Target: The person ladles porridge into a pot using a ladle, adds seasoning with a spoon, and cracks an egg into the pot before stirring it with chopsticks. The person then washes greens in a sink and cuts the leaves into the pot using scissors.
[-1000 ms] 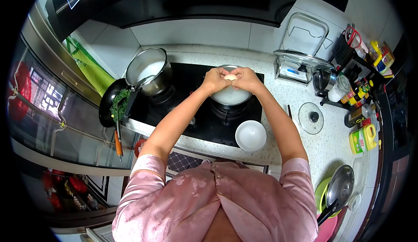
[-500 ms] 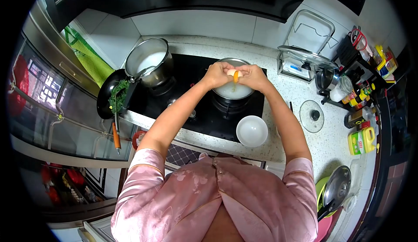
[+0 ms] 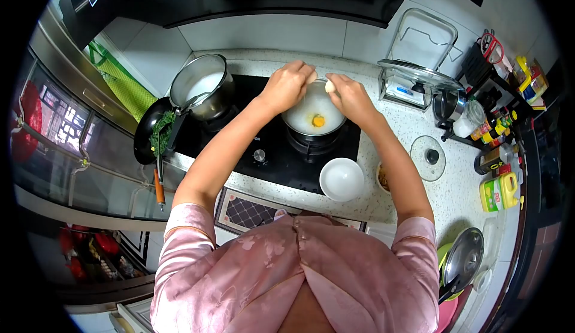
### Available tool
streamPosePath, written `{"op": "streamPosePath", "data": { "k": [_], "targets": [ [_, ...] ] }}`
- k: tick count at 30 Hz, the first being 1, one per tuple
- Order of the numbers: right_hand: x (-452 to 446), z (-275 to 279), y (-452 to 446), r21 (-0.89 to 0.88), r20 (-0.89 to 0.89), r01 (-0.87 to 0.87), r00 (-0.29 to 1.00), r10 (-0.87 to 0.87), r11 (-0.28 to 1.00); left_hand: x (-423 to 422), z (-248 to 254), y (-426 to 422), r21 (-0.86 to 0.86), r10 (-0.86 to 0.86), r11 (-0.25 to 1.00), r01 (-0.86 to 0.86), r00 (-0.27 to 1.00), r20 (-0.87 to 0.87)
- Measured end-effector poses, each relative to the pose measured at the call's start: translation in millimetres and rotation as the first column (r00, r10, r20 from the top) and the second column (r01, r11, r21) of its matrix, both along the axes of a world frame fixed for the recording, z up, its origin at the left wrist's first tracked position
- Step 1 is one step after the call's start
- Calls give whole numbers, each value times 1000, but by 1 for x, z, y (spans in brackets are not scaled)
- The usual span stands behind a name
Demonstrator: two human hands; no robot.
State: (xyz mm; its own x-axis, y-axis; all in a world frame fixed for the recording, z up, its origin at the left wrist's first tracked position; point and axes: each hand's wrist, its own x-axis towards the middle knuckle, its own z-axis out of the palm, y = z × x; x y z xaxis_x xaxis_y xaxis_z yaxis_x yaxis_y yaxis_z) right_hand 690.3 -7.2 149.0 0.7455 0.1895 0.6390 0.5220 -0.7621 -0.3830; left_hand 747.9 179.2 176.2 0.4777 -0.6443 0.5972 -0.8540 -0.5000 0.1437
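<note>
Over the far rim of a steaming-white pot (image 3: 291, 124) on the right burner, my two hands are held apart. My left hand (image 3: 287, 86) is closed on a piece of eggshell (image 3: 312, 77), mostly covered by its fingers. Between the fingertips of my right hand (image 3: 351, 98) another pale piece of eggshell (image 3: 330, 86) shows. An orange egg yolk (image 3: 318, 121) lies in the whitish liquid near the pot's front side. In front of the pot stands a white bowl (image 3: 341, 179) with nothing visible in it.
A tall steel pot (image 3: 218, 102) with a ladle sits on the left burner. Leafy greens (image 3: 162, 132) lie in a black wok (image 3: 144, 144). To the right are a glass lid (image 3: 427, 158), a small dish (image 3: 382, 180) partly behind my forearm, bottles and a yellow jug (image 3: 499, 193).
The egg came apart: its yolk dropped from between my fingers into the pot. My hands moved away from each other, each with a piece of shell.
</note>
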Motion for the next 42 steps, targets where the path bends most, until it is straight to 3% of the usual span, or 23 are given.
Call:
{"op": "streamPosePath", "data": {
  "k": [1, 3, 5, 7, 9, 11, 12, 14, 16, 26, 28, 29, 31, 34, 35, 42],
  "targets": [
    [5, -7, -3, 2, 1, -2, 1000, 2, 1000, 2, -7, -1, 2, 2, 1000, -2, 1000, 1],
    [16, -30, -3, -320, -160, -66, 987, 14, 945, 0, -29, -4, 432, -1, 902, 10, 1000, -21],
    [18, -36, -3, -345, -156, -23, 987, -33, 938, -1, -35, -4, 406, 46, 914, -10, 996, -79],
    [4, -13, 0, -103, -1, 21, 1000, -21, 994, 2, -25, -2, 230, 61, 972, -48, 997, -52],
    [8, -24, -4, -159, -48, -18, 999, 11, 987, -1, -24, -2, 310, 60, 950, -40, 997, -55],
    [13, -25, -8, -265, -77, -26, 997, 6, 964, 13, -27, -4, 225, 21, 974, -21, 1000, 5],
    [8, -16, -7, -165, 16, -22, 1000, 25, 986, 11, -18, -5, 231, 39, 972, -40, 999, 9],
    [8, -10, -5, -140, 29, -4, 1000, 9, 990, -3, -3, -8, 239, 67, 969, -63, 998, -7],
    [4, -9, -4, -139, 0, -9, 1000, 9, 990, -10, 7, -11, 139, 100, 986, -93, 994, -47],
    [9, -9, -8, -64, 134, -46, 989, 54, 997, -19, 21, -20, 99, 125, 988, -118, 990, -67],
    [18, -35, -9, -249, -43, -77, 997, 69, 965, -15, -15, -19, 483, 209, 863, -146, 975, -79],
    [14, -45, -11, -253, -60, -93, 995, 81, 963, -17, -31, -15, 481, 221, 864, -148, 971, -97],
    [10, -40, -12, -166, -50, -83, 996, 76, 983, -15, -32, -13, 248, 183, 959, -135, 966, -181],
    [7, -28, -9, -81, -57, -43, 998, 39, 996, -24, -29, -12, 231, 107, 970, -73, 985, -137],
    [5, -26, -8, -72, -31, -59, 998, 57, 996, -20, -33, -11, 317, 164, 942, -111, 976, -146],
    [4, -35, -4, -93, -39, -111, 993, 108, 989, -31, -17, -14, 213, 163, 968, -131, 976, -141]
  ]
}}
